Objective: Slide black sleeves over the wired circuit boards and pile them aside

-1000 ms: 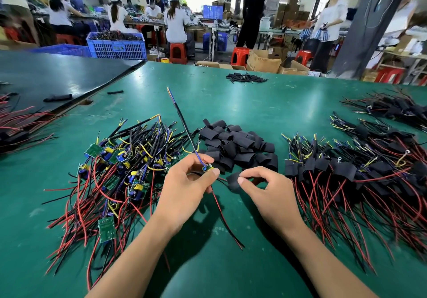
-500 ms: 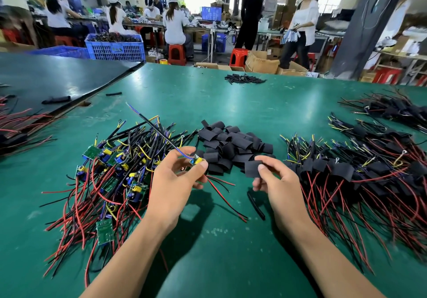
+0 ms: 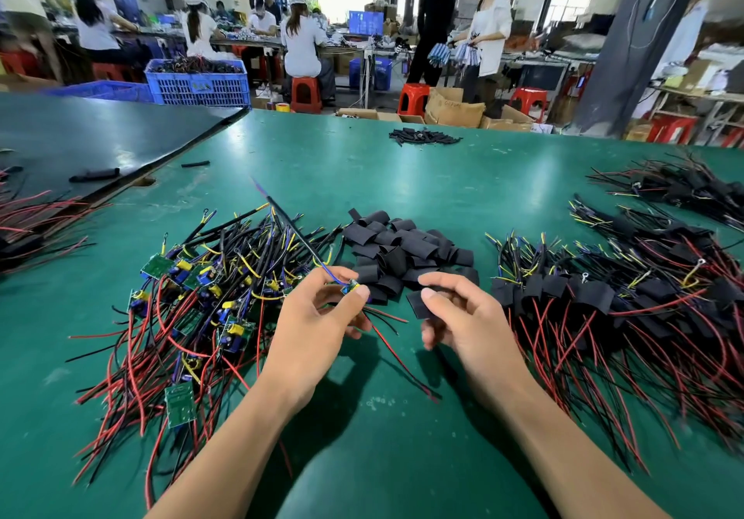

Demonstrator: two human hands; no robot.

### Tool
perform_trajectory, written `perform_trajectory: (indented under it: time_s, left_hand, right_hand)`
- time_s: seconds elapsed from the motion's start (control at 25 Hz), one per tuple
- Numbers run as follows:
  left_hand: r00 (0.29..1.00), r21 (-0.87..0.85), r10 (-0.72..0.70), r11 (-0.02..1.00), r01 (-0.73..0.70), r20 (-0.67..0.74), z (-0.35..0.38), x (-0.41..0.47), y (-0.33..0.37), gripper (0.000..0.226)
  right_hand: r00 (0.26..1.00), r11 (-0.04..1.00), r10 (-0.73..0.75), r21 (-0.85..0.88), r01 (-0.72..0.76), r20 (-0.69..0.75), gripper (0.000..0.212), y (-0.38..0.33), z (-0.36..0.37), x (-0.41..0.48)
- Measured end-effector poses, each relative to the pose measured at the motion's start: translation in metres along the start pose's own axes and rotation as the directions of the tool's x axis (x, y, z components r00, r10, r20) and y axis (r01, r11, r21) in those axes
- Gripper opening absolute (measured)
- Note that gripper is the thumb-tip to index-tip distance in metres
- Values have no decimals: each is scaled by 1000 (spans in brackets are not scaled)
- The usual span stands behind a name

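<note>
My left hand [image 3: 318,321] pinches a small wired circuit board [image 3: 349,288] above the green table [image 3: 362,446]; its black and blue wires rise to the upper left and its red and black wires trail down to the right. My right hand [image 3: 463,317] holds a flat black sleeve [image 3: 418,304] just right of the board, a small gap apart. A heap of bare wired boards [image 3: 193,301] lies to the left. A pile of loose black sleeves [image 3: 402,252] sits behind my hands. Sleeved boards [image 3: 628,301] are heaped on the right.
A second heap of sleeved boards [image 3: 680,188] lies at the far right, and a small sleeve pile [image 3: 422,136] sits at the table's far side. A dark table [image 3: 80,136] with red wires [image 3: 32,220] adjoins on the left. People work at benches behind.
My right hand lifted a black sleeve from the pile and brought it level with the board. My left hand tilted the board's long wires further left.
</note>
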State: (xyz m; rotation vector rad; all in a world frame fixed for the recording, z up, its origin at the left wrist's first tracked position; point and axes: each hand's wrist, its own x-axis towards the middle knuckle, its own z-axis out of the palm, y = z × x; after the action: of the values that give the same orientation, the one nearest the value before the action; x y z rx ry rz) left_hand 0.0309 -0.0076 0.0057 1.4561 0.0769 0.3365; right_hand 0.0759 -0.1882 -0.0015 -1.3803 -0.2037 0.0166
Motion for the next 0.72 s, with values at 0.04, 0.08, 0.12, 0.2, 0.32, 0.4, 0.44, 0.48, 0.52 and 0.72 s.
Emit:
perform_trajectory:
  time_s: [0.04,0.08,0.12,0.2,0.32,0.4,0.44,0.48,0.52,0.72]
  left_hand:
    - [1000,-15,-4,1000,4,-7,0,0,0,10]
    - [1000,-22,-11,1000,10,-15,-1,0,0,9]
    - [1000,-22,-20,1000,19,-21,-1,0,0,10]
    - [999,-12,-40,999,40,-25,-1,0,-1,15]
    - [997,3,-59,998,59,-49,-2,1,-2,20]
    - [995,-19,-47,999,46,-82,-2,2,-2,18]
    - [993,-39,-31,999,27,-111,-2,3,-2,16]
    - [988,-55,-9,998,1,-153,-3,4,-1,16]
    - [979,-68,15,997,-29,-204,-4,5,-1,16]
    - [937,-192,43,975,-115,-347,-10,11,3,18]
  right_hand:
    - [1000,999,-7,-32,7,-1,16,0,0,0]
    - [1000,998,-12,-67,12,-3,14,-1,-1,-1]
    - [1000,995,-16,-94,16,-5,10,-1,-2,-1]
    - [1000,995,0,-99,-1,-10,7,-1,-3,-2]
    - [997,995,81,-53,-82,-10,27,-1,-4,-2]
    - [995,995,97,-34,-96,12,31,-2,-6,-2]
    - [995,995,95,-31,-94,15,31,-3,-7,-1]
    - [996,995,88,-40,-88,12,31,-4,-9,-1]
    - [997,995,77,-64,-76,5,31,-4,-11,0]
    - [998,978,-20,-206,6,-67,22,-6,-21,5]
